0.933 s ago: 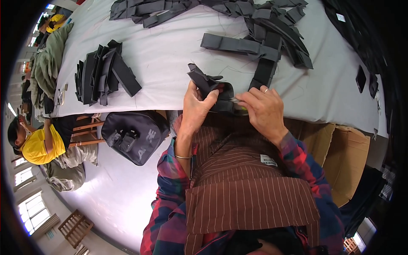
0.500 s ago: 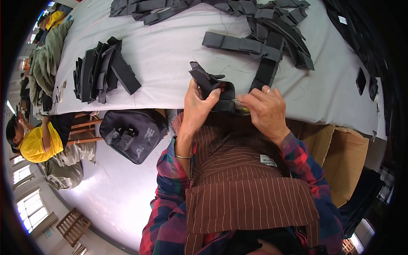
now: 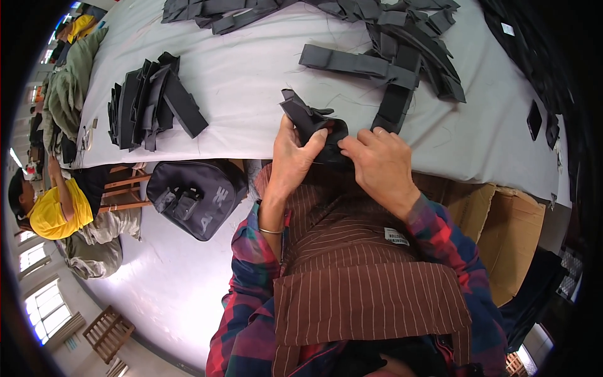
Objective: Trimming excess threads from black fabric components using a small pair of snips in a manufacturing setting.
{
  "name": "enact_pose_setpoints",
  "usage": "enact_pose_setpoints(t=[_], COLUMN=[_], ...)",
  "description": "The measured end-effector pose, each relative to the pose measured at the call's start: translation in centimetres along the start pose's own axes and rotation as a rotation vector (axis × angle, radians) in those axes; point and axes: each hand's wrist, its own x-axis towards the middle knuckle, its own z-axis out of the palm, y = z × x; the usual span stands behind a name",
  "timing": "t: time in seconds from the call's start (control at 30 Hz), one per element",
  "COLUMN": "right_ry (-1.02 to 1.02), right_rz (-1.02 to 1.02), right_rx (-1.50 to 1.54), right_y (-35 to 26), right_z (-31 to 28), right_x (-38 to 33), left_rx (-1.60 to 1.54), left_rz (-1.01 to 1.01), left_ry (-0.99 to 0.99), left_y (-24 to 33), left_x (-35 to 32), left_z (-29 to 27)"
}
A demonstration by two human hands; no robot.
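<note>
In my left hand (image 3: 294,157) is a folded dark grey fabric strip (image 3: 305,118), gripped between thumb and fingers just over the table's near edge. One end of it sticks up past the thumb, and the lower part curls round into a loop. My right hand (image 3: 382,164) is closed, its thumb and forefinger pinching at the right edge of this strip. Whatever else lies inside the right fingers is hidden. Beyond the right hand, a linked run of dark strips (image 3: 394,107) comes down across the table.
A bundle of folded dark strips (image 3: 147,103) lies on the white-covered table (image 3: 245,107) at left. More strips (image 3: 251,16) spread along the back. A phone (image 3: 533,120) is at far right. Below the table are a black bag (image 3: 198,201) and a cardboard box (image 3: 509,239). A person in yellow (image 3: 59,210) sits left.
My right hand has shifted left and turned its back upward, closing on the strip's edge. The small tool with a yellow-green part seen at its fingers is now out of sight. My left hand stays put.
</note>
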Motion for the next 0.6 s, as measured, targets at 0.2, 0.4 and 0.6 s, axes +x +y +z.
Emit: enact_pose_setpoints(t=[0.2,0.4,0.6], right_ry=[-0.023,0.009,0.019], right_rz=[0.008,0.064,0.073], right_rx=[-0.074,-0.026,-0.02], right_y=[-0.7,-0.94,-0.98], right_z=[0.25,0.45,0.63], right_x=[0.31,-0.04,-0.07], left_rx=[-0.016,0.003,0.005], left_rz=[0.005,0.005,0.008], left_ry=[0.003,-0.002,-0.004], left_y=[-0.06,-0.03,0.1], left_x=[-0.09,0.05,0.03], left_z=[-0.07,-0.24,-0.17])
